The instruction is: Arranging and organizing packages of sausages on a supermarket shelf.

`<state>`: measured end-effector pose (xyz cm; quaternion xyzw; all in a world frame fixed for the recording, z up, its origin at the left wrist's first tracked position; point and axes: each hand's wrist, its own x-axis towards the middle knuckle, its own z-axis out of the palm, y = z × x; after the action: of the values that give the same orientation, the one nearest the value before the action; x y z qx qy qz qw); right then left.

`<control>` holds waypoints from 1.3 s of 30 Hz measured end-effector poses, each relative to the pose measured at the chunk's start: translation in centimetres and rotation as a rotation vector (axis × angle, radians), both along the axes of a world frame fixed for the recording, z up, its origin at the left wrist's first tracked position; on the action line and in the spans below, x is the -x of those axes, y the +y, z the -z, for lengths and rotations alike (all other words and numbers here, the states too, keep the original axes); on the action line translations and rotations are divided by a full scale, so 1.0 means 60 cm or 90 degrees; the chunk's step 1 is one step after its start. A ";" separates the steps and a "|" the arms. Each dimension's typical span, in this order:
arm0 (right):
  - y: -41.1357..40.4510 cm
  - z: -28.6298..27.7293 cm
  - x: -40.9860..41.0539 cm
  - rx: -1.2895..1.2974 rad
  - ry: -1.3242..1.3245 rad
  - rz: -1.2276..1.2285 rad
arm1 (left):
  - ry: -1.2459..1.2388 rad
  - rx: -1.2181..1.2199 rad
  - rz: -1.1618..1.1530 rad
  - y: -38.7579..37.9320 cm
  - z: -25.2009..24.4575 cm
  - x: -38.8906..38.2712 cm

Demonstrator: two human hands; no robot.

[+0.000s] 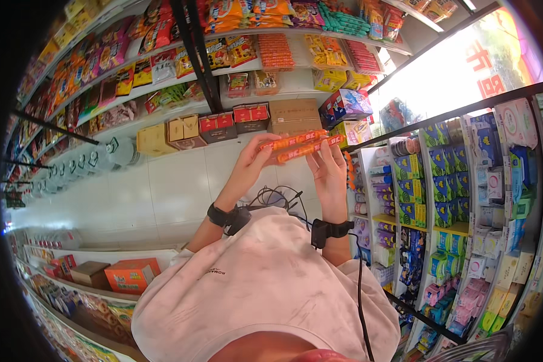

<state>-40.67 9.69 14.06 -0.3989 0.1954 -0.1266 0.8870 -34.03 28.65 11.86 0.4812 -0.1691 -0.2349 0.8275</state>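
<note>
Two slim sausages in shiny orange-red wrappers, an upper one (298, 138) and a lower one (298, 152), lie side by side in front of my chest. My left hand (253, 156) grips them at their left ends, with the thumb bent towards me. At the right, my right hand (328, 165) pinches the lower sausage near its end between thumb and fingers. Whether it also presses on the upper one cannot be made out. Both wrappers bear writing. Beyond my hands, similar orange-red sticks (276, 50) are stacked on a snack shelf (294, 81).
Cardboard boxes (294, 115) stand on the floor below the snack shelf. Large water bottles (117, 151) line its left part. Close on my right rises a rack of toiletries and boxed goods (409, 190). Black cables (276, 195) hang before my waist; another shelf (99, 251) is behind left.
</note>
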 end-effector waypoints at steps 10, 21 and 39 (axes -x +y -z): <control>-0.074 0.014 -0.149 -0.048 -0.079 0.041 | -0.031 -0.177 0.028 -0.098 -0.024 -0.155; -0.231 0.065 -0.217 0.066 -0.079 0.033 | -0.038 -0.327 0.150 -0.237 -0.039 -0.291; -0.256 0.126 -0.321 0.174 0.089 0.214 | -0.036 -0.383 0.478 -0.333 0.005 -0.507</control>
<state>-21.43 -5.69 6.49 -0.4849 0.3014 -0.2697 0.7754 -3.58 8.70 11.53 0.6111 -0.2779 -0.5429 0.5045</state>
